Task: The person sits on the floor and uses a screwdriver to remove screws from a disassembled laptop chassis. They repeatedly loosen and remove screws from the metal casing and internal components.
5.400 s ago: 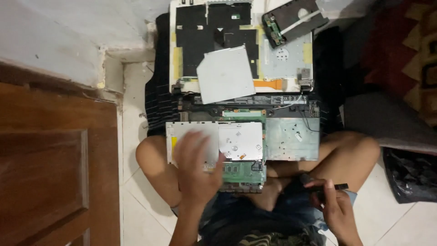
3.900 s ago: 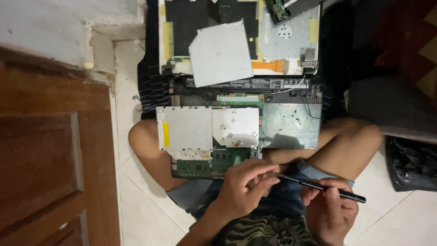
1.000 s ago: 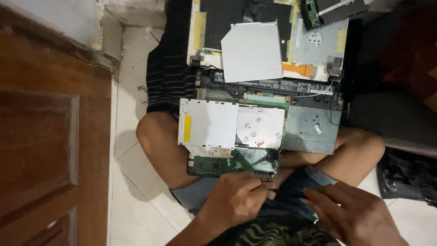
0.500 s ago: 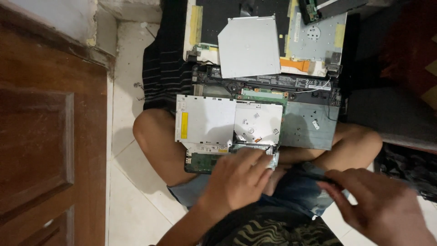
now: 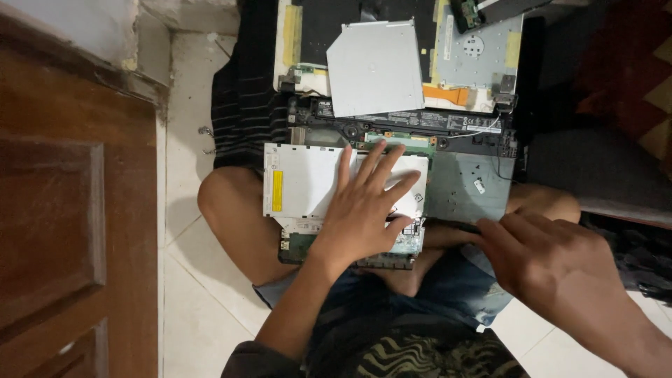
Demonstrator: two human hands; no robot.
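Note:
An opened laptop base (image 5: 467,190) lies across my crossed legs. A silver metal plate (image 5: 302,180) with a yellow sticker covers its left half, and a green circuit board (image 5: 297,245) shows under the plate's near edge. My left hand (image 5: 367,210) rests flat on the plate, fingers spread, holding nothing. My right hand (image 5: 553,260) comes in from the right, closed around a thin black screwdriver (image 5: 458,225). The tip points at the plate's right near corner, beside my left fingers.
A silver optical drive (image 5: 378,66) lies on a removed laptop cover (image 5: 477,61) beyond the base. A black striped cloth (image 5: 241,112) lies under them at the left. A brown wooden door (image 5: 70,210) stands at the left, and dark fabric (image 5: 623,161) lies at the right on the white tiled floor.
My left hand has moved up from the board's near edge and spread flat on the silver plate. My right hand has moved left, bringing the screwdriver toward the plate.

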